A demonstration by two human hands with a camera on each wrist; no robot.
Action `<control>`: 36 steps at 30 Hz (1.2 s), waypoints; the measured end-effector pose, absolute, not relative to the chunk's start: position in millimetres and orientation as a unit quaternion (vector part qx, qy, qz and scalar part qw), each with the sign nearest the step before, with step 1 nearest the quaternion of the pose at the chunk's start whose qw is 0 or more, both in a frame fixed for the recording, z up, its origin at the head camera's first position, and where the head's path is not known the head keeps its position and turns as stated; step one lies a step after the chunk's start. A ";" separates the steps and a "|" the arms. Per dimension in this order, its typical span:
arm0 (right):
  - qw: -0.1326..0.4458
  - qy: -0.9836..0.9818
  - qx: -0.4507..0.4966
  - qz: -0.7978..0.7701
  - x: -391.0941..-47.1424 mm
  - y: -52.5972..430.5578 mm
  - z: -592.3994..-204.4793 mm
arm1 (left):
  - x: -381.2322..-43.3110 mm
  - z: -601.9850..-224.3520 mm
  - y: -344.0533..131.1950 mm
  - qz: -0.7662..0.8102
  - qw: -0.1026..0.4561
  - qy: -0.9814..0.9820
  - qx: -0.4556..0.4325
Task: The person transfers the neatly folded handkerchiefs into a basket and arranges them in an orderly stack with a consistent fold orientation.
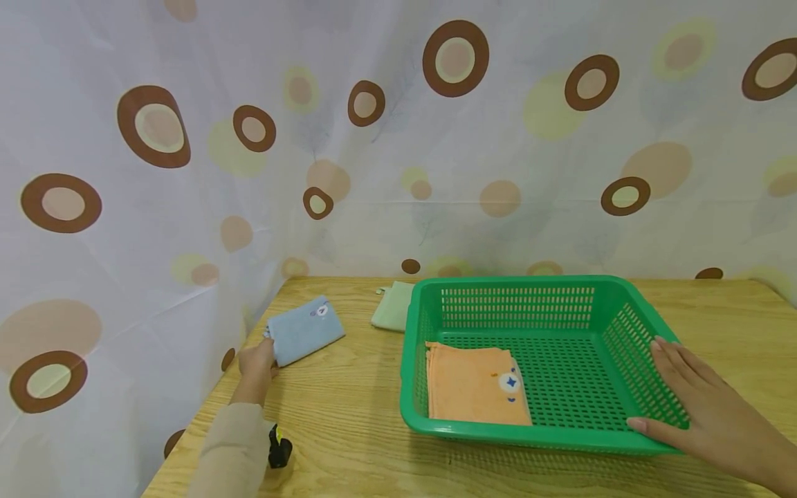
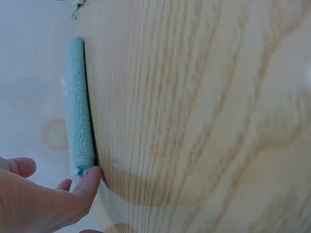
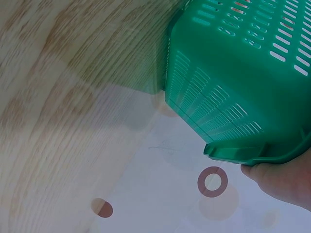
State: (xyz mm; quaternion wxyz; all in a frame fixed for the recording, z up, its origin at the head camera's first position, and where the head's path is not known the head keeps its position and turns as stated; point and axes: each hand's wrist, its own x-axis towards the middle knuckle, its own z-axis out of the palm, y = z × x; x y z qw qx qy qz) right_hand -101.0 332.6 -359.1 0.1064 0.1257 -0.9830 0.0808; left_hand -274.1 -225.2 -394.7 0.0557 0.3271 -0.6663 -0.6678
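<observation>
A folded blue towel [image 1: 306,330] with a small white face patch lies at the table's left. My left hand [image 1: 257,360] is at its near left corner. In the left wrist view, fingertips [image 2: 91,178] touch the end of the folded towel [image 2: 80,107], with the thumb held apart from it. On the right, a green plastic basket [image 1: 523,434] holds a folded orange towel [image 1: 470,384] with a bear-like face. My right hand [image 1: 710,408] rests on the basket's right front corner, fingers straight. The right wrist view has its thumb [image 3: 282,179] against the basket rim [image 3: 272,158].
A pale green towel [image 1: 394,306] lies behind the basket's left side, partly hidden by it. A small black object [image 1: 279,449] with a yellow part is beside my left sleeve. The patterned curtain [image 1: 386,152] hangs along the table's back and left edges.
</observation>
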 end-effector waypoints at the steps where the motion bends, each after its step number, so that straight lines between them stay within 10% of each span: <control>1: 0.104 -0.983 0.124 0.082 -101.1 332.6 -359.0 | -274.2 -394.4 -224.6 -0.677 0.052 -0.657 0.327; 36: 0.105 -0.984 0.118 0.080 -101.8 332.4 -360.3 | -287.8 -397.4 -214.9 -0.724 0.055 -0.582 0.366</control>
